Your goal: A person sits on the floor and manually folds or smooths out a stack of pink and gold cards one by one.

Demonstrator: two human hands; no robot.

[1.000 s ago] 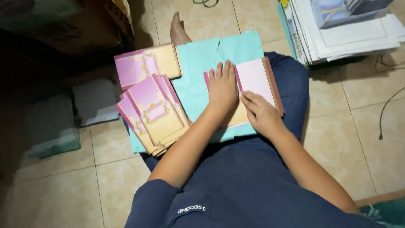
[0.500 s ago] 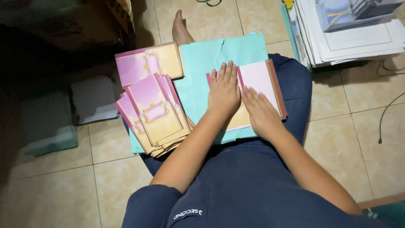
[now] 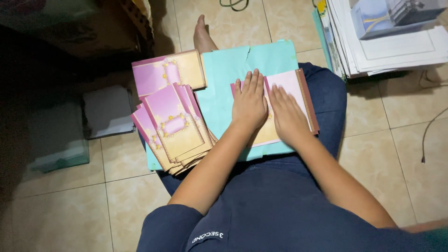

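Both hands lie flat, side by side, on a pink card with a brown edge (image 3: 298, 86) that rests on a teal folder (image 3: 224, 88) across my lap. My left hand (image 3: 249, 102) presses the card's left part, fingers together and pointing away from me. My right hand (image 3: 287, 112) covers the card's middle and lower part. Neither hand grips anything. To the left of the folder sits a fanned pile of pink and gold cards (image 3: 175, 126), with one more such card (image 3: 168, 72) lying crosswise behind it.
A tall stack of white paper sheets (image 3: 392, 42) lies on the tiled floor at the upper right. A bare foot (image 3: 203, 39) shows beyond the folder. Grey sheets (image 3: 107, 112) and a dark shadowed area are at the left. A cable (image 3: 431, 130) runs along the right.
My right hand has slid up and forward over the pink card, now level beside the left hand. The left hand has stayed pressed on the card.
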